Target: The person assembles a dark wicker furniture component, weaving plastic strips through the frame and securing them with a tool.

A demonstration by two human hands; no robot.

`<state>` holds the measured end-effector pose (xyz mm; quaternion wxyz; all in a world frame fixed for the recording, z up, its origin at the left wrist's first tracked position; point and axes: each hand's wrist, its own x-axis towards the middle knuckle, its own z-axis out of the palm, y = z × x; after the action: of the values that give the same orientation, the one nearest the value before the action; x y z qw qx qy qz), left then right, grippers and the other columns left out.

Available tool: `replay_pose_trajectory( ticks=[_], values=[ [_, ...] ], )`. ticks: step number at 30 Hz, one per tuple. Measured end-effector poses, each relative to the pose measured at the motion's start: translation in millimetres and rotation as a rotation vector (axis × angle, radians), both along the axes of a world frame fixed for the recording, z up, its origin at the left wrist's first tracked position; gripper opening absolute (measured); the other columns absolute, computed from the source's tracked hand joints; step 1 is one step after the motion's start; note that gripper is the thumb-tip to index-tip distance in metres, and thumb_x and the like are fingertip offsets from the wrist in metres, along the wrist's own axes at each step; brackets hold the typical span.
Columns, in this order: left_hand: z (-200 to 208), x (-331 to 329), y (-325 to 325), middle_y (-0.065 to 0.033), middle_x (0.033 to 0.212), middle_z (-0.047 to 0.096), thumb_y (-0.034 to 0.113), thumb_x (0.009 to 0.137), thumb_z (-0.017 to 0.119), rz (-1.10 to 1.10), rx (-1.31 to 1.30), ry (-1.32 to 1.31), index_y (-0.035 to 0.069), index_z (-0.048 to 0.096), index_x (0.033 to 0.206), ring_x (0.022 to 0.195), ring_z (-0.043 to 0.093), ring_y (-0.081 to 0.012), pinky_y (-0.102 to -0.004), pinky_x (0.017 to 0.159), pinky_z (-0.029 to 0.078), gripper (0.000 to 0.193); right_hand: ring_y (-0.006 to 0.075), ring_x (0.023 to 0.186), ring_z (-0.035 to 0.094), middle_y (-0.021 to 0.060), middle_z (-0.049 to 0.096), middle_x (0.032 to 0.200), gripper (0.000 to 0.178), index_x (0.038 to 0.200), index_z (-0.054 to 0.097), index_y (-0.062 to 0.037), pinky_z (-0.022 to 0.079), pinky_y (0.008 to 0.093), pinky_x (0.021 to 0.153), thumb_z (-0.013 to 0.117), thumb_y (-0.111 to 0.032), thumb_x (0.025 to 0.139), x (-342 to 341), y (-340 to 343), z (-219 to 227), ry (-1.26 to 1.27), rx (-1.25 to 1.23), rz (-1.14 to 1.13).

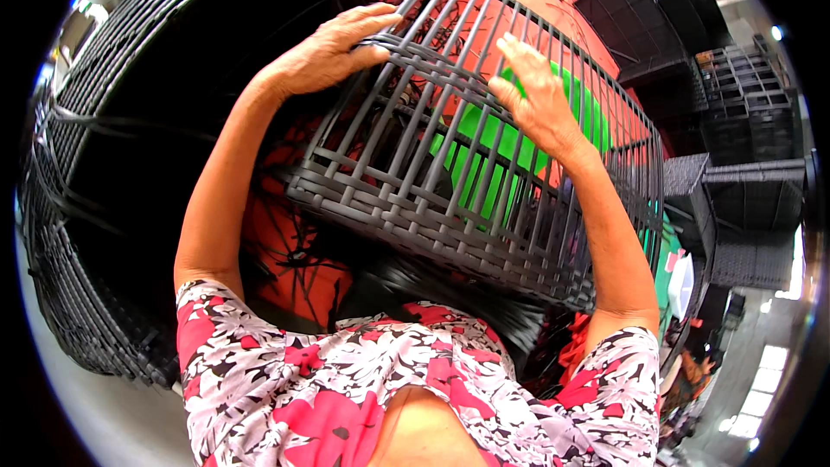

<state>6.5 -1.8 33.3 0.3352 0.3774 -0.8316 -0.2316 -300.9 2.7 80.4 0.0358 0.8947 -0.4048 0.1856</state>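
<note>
A dark grey wicker frame (432, 220), box-like with long parallel slats, stands tilted in front of me. Its near edge has a tight woven border, and a narrow band of woven strands (432, 62) crosses the slats higher up. My left hand (341, 47) grips the frame's left edge at the end of that band, fingers over the top and thumb below. Against the slats at the band's right end lies my right hand (543, 104), fingers stretched out and thumb apart. I cannot make out any strand held in it.
Behind the slats shows a bright green surface (484, 151). Black strand offcuts litter the red floor covering (298, 268). A large bundle of dark strands (65, 164) curves along the left. Stacked dark wicker pieces (752, 207) stand at the right, near a white container (681, 285).
</note>
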Motion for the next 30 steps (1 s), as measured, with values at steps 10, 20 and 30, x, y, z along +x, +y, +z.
replay_pose_trajectory(
  ticks=[10,20,30],
  values=[
    [7,-54,0,-0.0093,0.142,0.036,0.03,0.091,0.051,0.132,-0.137,-0.558,0.008,0.041,0.134,0.132,0.03,-0.0278,-0.0424,0.109,0.019,0.05,0.0309,0.128,0.034,0.0126,0.043,0.136,0.057,0.124,0.052,-0.0043,0.026,0.0465,0.103,0.054,-0.046,0.084,-29,24,-44,-0.016,0.133,-0.269],
    [-8,-58,-8,-0.0142,0.131,0.048,0.027,0.082,0.061,0.231,-0.144,-0.524,0.008,0.058,0.119,0.125,0.04,-0.0285,-0.0444,0.103,0.028,0.042,0.0315,0.119,0.046,0.0169,0.048,0.129,0.052,0.12,0.053,-0.0045,0.038,0.0431,0.096,0.06,-0.039,0.082,-36,21,-58,-0.172,-0.002,-0.177],
    [15,-231,6,-0.0169,0.136,0.041,0.034,0.084,0.059,-0.205,-0.225,-0.331,0.003,0.041,0.132,0.129,0.034,-0.0332,-0.0444,0.106,0.025,0.06,0.0284,0.132,0.031,0.0131,0.038,0.139,0.059,0.133,0.042,-0.0091,0.028,0.0512,0.102,0.058,-0.033,0.081,-208,77,-4,0.09,0.411,-0.422]
  ],
)
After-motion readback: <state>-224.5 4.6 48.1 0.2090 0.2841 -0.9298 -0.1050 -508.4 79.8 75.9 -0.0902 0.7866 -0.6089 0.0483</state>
